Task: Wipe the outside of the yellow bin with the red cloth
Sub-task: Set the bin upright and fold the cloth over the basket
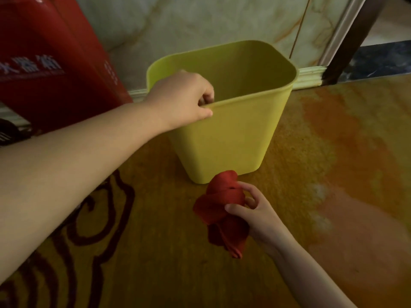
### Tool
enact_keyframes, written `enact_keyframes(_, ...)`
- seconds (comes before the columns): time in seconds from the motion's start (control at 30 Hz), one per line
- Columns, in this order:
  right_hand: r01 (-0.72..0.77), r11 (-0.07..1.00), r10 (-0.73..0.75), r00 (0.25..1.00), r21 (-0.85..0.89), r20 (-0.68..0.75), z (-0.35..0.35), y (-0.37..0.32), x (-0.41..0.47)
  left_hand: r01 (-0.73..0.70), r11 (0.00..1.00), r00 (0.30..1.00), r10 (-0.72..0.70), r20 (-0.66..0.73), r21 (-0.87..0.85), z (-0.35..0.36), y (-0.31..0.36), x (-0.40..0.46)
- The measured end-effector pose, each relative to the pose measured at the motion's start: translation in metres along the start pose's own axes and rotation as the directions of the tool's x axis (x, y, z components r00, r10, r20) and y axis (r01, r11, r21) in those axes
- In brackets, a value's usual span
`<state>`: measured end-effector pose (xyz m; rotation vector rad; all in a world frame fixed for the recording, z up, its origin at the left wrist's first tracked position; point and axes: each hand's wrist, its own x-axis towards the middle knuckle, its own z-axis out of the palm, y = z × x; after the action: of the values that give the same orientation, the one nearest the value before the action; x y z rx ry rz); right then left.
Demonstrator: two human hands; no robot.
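The yellow bin [224, 138] stands upright on an orange patterned carpet, empty inside as far as I can see. My left hand [182, 97] grips its near-left rim, fingers curled inside and thumb pressed on the outer wall. My right hand [255, 210] holds the bunched red cloth [222, 210] just in front of the bin's near bottom corner. The cloth's top fold reaches up to the base of the bin; part of the cloth hangs below my palm.
A red cabinet [51, 63] with white lettering stands at the left, close to the bin. A marble wall [200, 23] with a pale skirting runs behind the bin. A dark door frame [353, 41] is at the upper right. Carpet [333, 174] spreads to the right and front.
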<state>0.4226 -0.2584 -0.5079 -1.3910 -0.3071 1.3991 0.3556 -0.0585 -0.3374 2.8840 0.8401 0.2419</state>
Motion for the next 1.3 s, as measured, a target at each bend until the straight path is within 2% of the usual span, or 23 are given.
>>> enact_keyframes(0.17,0.013,1.000,-0.013,0.999,0.009,0.029,0.004,0.005,-0.016,-0.054,0.997,0.998,0.055,-0.018,0.057,0.017,0.009,-0.027)
enact_keyframes(0.27,-0.015,0.999,0.012,0.999,0.039,0.052,0.006,0.004,-0.024,-0.021,0.999,0.998,0.019,-0.052,-0.034,0.015,0.005,-0.045)
enact_keyframes(0.33,-0.031,0.997,0.025,0.997,0.074,0.069,0.010,0.002,-0.029,-0.042,0.989,0.971,0.007,-0.240,-0.140,0.012,0.004,-0.072)
enact_keyframes(0.37,-0.037,0.995,0.030,0.996,0.093,0.079,0.012,0.000,-0.031,-0.050,0.980,0.933,-0.022,-0.360,-0.191,0.012,0.004,-0.090)
enact_keyframes(0.4,-0.043,0.993,0.033,0.995,0.107,0.091,0.015,-0.003,-0.033,-0.032,0.965,0.896,-0.087,-0.435,-0.259,0.014,0.003,-0.109)
enact_keyframes(0.43,-0.046,0.992,0.034,0.994,0.115,0.108,0.019,-0.006,-0.035,0.018,0.932,0.884,-0.184,-0.429,-0.362,0.019,0.001,-0.127)
enact_keyframes(0.47,-0.049,0.991,0.033,0.991,0.124,0.130,0.024,-0.008,-0.037,0.113,0.860,0.898,-0.303,-0.319,-0.497,0.024,-0.001,-0.144)
enact_keyframes(0.5,-0.051,0.990,0.030,0.987,0.134,0.157,0.030,-0.011,-0.038,0.250,0.736,0.913,-0.395,-0.099,-0.629,0.029,-0.003,-0.158)
enact_keyframes(0.53,-0.050,0.989,0.024,0.982,0.139,0.187,0.038,-0.015,-0.039,0.397,0.580,0.896,-0.413,0.164,-0.711,0.034,-0.007,-0.168)
enact_keyframes(0.57,-0.046,0.990,0.016,0.975,0.130,0.220,0.046,-0.018,-0.039,0.520,0.439,0.848,-0.370,0.379,-0.733,0.038,-0.011,-0.176)
enact_keyframes(0.6,-0.037,0.994,0.009,0.967,0.103,0.254,0.056,-0.023,-0.039,0.594,0.337,0.802,-0.316,0.507,-0.730,0.040,-0.016,-0.183)
enact_keyframes(0.63,-0.022,0.998,0.002,0.958,0.065,0.287,0.067,-0.027,-0.038,0.621,0.274,0.781,-0.286,0.555,-0.734,0.040,-0.022,-0.187)
enact_keyframes(0.7,0.019,1.000,-0.014,0.939,-0.011,0.343,0.087,-0.035,-0.035,0.610,0.244,0.787,-0.298,0.541,-0.754,0.036,-0.038,-0.196)
enact_keyframes(0.93,0.205,0.961,-0.089,0.866,-0.186,0.492,0.160,-0.067,-0.028,0.640,0.304,0.759,-0.395,0.518,-0.706,-0.018,-0.105,-0.233)
enact_keyframes(1.0,0.256,0.941,-0.105,0.844,-0.223,0.526,0.185,-0.075,-0.027,0.636,0.294,0.758,-0.411,0.506,-0.714,-0.034,-0.125,-0.245)
enact_keyframes(1.17,0.400,0.843,-0.159,0.825,-0.360,0.543,0.263,-0.086,-0.023,0.627,0.271,0.741,-0.498,0.452,-0.730,-0.073,-0.178,-0.276)
enact_keyframes(1.3,0.425,0.810,-0.152,0.818,-0.405,0.555,0.322,-0.094,-0.014,0.617,0.266,0.725,-0.557,0.405,-0.740,-0.099,-0.222,-0.294)
